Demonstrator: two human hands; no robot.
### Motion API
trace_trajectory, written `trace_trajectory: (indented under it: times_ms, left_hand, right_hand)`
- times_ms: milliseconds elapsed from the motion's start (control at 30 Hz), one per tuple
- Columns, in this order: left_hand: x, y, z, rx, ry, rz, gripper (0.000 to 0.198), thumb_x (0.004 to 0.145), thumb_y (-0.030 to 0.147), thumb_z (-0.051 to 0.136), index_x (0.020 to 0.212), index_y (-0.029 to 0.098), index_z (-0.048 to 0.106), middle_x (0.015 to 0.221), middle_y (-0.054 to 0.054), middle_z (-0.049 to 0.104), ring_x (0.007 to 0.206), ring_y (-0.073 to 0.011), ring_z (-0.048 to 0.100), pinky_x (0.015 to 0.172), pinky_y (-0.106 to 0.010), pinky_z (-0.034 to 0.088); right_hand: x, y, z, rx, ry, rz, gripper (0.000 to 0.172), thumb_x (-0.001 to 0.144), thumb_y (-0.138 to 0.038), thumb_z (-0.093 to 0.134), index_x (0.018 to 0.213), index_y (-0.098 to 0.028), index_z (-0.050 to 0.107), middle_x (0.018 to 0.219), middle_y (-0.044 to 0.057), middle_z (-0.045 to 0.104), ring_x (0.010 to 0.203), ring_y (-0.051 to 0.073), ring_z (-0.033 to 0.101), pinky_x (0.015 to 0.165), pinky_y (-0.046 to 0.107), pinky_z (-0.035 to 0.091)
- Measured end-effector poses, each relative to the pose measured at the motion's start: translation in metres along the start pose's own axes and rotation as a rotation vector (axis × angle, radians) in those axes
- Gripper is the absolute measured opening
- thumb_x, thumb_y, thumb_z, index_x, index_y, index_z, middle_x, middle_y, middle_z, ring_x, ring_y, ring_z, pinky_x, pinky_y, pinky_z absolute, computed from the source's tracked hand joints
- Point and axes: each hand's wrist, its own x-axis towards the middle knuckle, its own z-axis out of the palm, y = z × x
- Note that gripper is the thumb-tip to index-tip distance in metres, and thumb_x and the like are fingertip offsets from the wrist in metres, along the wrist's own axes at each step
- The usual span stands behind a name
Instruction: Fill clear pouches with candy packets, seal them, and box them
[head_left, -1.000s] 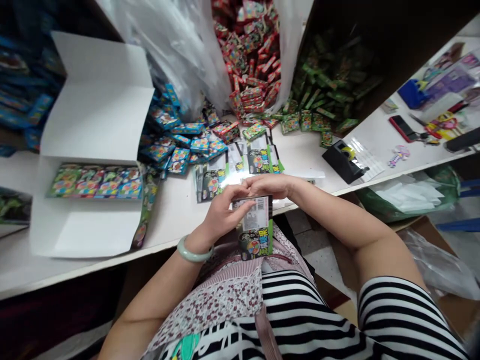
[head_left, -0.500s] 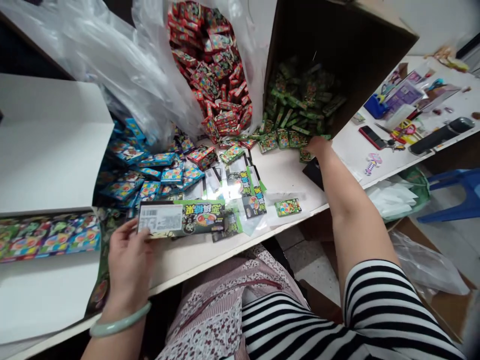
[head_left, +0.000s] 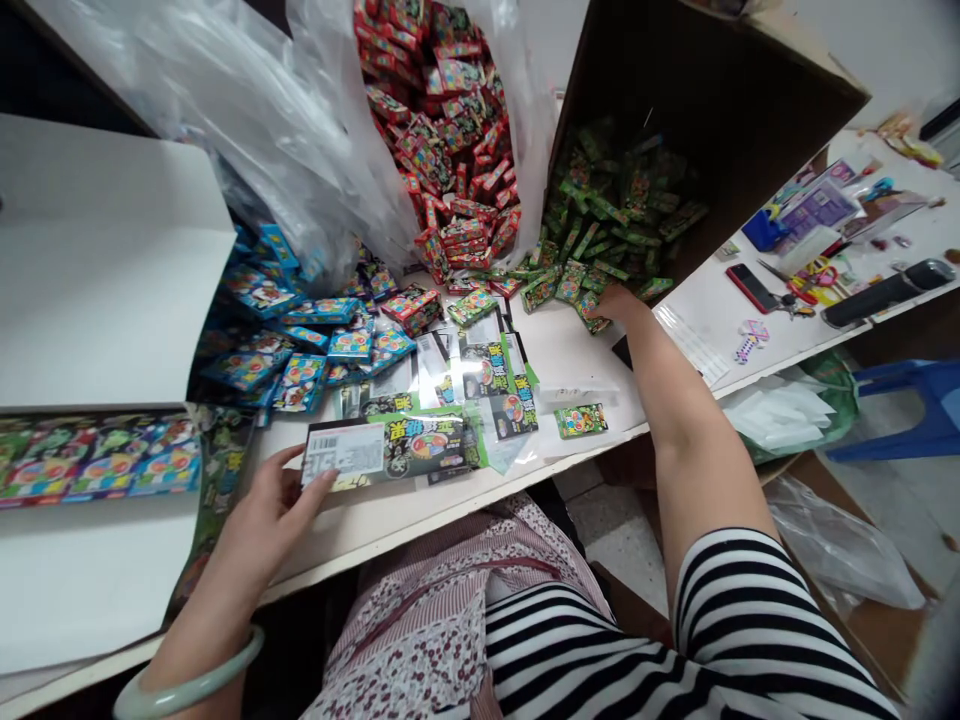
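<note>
My left hand holds the left end of a flat black printed candy packet with a white barcode label, thumb on top and some fingers hidden beneath. It lies low over the front of the table. At the mouth of a cardboard box, my right hand has its fingers closed on a small green candy box; the fingertips are partly hidden. More green boxes spill out behind it. One single green box rests near the table edge, beside several black-and-green packets.
Red candy boxes fill a clear plastic bag, with blue ones heaped left of it. An open white carton stands at far left with a row of coloured boxes. Rightward lie a phone, scissors and a black cylinder.
My right hand has shifted left along the green boxes, pushing some askew. The black packet has moved slightly right and lower, and my left thumb now lies more extended on it.
</note>
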Motion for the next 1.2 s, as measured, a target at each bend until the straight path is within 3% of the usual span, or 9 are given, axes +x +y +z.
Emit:
trace_trajectory:
  times_ms: [100,200,400,533,733,900,1000,1100,1200]
  left_hand:
    - [-0.005,0.005,-0.011,0.041,-0.115,-0.044,0.072,0.085,0.065,0.044,0.137,0.015,0.047,0.086,-0.005,0.068,0.073,-0.0256,0.069,0.066,-0.034,0.053]
    - [-0.011,0.01,-0.019,0.063,-0.093,-0.014,0.072,0.085,0.062,0.045,0.137,0.011,0.049,0.087,-0.006,0.067,0.079,-0.0278,0.068,0.072,-0.037,0.053]
    - [-0.013,0.028,-0.013,-0.088,0.029,0.301,0.054,0.09,0.055,0.052,0.128,0.017,0.057,0.11,-0.011,0.066,0.102,-0.0266,0.065,0.09,-0.039,0.054]
    - [-0.004,0.046,0.007,-0.02,-0.032,0.575,0.054,0.089,0.048,0.061,0.135,0.02,0.054,0.132,-0.014,0.061,0.128,-0.0319,0.054,0.111,-0.051,0.044]
    - [0.0,0.055,0.027,0.099,-0.13,0.639,0.075,0.083,0.044,0.072,0.148,0.021,0.044,0.157,-0.017,0.041,0.151,-0.0393,0.029,0.122,-0.062,0.027]
    - [-0.002,0.056,0.029,0.139,-0.21,0.605,0.086,0.08,0.044,0.076,0.154,0.023,0.036,0.165,-0.018,0.029,0.155,-0.0416,0.018,0.123,-0.067,0.019]
    - [-0.001,0.055,0.027,0.148,-0.235,0.6,0.088,0.08,0.041,0.076,0.155,0.024,0.033,0.166,-0.018,0.026,0.156,-0.0413,0.017,0.123,-0.067,0.017]
    - [0.002,0.055,0.025,0.128,-0.245,0.62,0.084,0.081,0.038,0.073,0.154,0.024,0.035,0.164,-0.017,0.029,0.155,-0.0413,0.02,0.123,-0.067,0.019]
    - [0.005,0.056,0.024,0.099,-0.208,0.651,0.079,0.083,0.036,0.071,0.152,0.023,0.037,0.156,-0.018,0.039,0.15,-0.0396,0.031,0.123,-0.066,0.02]
  right_hand:
    - [-0.027,-0.009,0.006,0.145,0.034,-0.102,0.022,0.082,-0.027,0.068,0.098,-0.014,0.075,0.105,0.013,0.076,0.104,0.029,0.069,0.091,0.037,0.054]
    - [-0.057,-0.015,0.021,0.308,0.028,-0.222,0.028,0.088,-0.032,0.06,0.11,-0.019,0.07,0.106,0.006,0.076,0.093,0.02,0.07,0.079,0.029,0.056]
    - [-0.096,-0.044,0.048,0.793,0.057,-0.535,0.029,0.073,-0.034,0.072,0.098,-0.018,0.068,0.09,0.004,0.071,0.076,0.017,0.062,0.071,0.031,0.051]
    - [-0.119,-0.072,0.061,0.587,0.201,-0.727,0.016,0.077,-0.025,0.068,0.092,-0.019,0.067,0.095,0.006,0.069,0.088,0.021,0.062,0.082,0.034,0.049]
    - [-0.165,-0.102,0.075,0.104,0.35,-0.744,0.029,0.09,-0.023,0.057,0.117,-0.019,0.067,0.113,0.016,0.067,0.105,0.031,0.063,0.089,0.041,0.049]
    - [-0.182,-0.124,0.075,0.212,0.092,-0.695,0.051,0.088,-0.033,0.067,0.135,-0.017,0.056,0.119,0.016,0.068,0.095,0.028,0.067,0.082,0.039,0.053]
    - [-0.171,-0.117,0.065,0.426,0.037,-0.7,0.046,0.093,-0.035,0.06,0.136,-0.018,0.054,0.113,0.01,0.071,0.091,0.022,0.068,0.085,0.037,0.054]
    - [-0.156,-0.099,0.057,0.317,0.07,-0.738,0.046,0.086,-0.03,0.068,0.13,-0.02,0.058,0.125,0.012,0.069,0.111,0.027,0.065,0.098,0.044,0.05]
    - [-0.152,-0.09,0.063,0.076,-0.052,-0.854,0.073,0.069,-0.031,0.084,0.137,-0.025,0.055,0.148,0.014,0.054,0.139,0.036,0.047,0.112,0.056,0.038]
